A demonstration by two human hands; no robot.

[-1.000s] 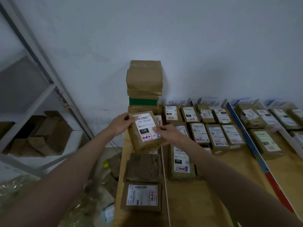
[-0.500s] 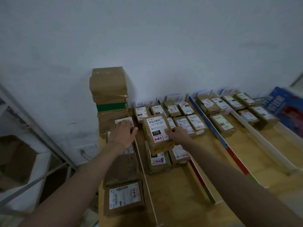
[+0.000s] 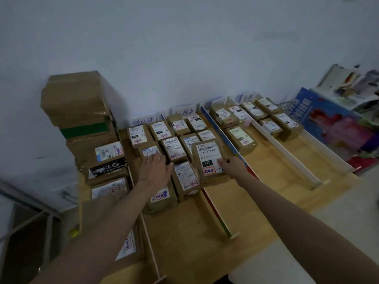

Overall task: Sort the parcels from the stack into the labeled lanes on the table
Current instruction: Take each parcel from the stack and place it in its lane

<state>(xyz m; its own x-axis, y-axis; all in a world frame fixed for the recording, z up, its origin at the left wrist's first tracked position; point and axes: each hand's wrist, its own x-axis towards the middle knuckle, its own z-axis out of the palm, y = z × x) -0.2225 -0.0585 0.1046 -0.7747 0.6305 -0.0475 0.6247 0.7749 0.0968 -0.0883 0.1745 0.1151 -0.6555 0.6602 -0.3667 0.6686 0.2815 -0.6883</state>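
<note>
My right hand (image 3: 232,167) grips a brown parcel (image 3: 209,160) by its right edge; its white label reads 122-122-007 with a red-marked tag. The parcel hangs over the right side of the second lane, above other parcels. My left hand (image 3: 155,170) hovers flat with straight fingers over the parcels in that lane and holds nothing. The stack of brown boxes (image 3: 78,103) with a green band stands at the far left against the wall. Handwritten lane labels (image 3: 142,120) stand at the back of the lanes.
White dividers (image 3: 281,144) split the wooden table (image 3: 272,181) into lanes holding several labelled parcels. A red, blue and green divider (image 3: 215,210) runs beside the held parcel. A blue printed board (image 3: 336,121) leans at the right. A metal shelf frame (image 3: 30,210) stands at the left.
My right hand has carried the parcel rightward to the second lane's right side. My left hand let go of it and moved over the lane's parcels. The view swung right.
</note>
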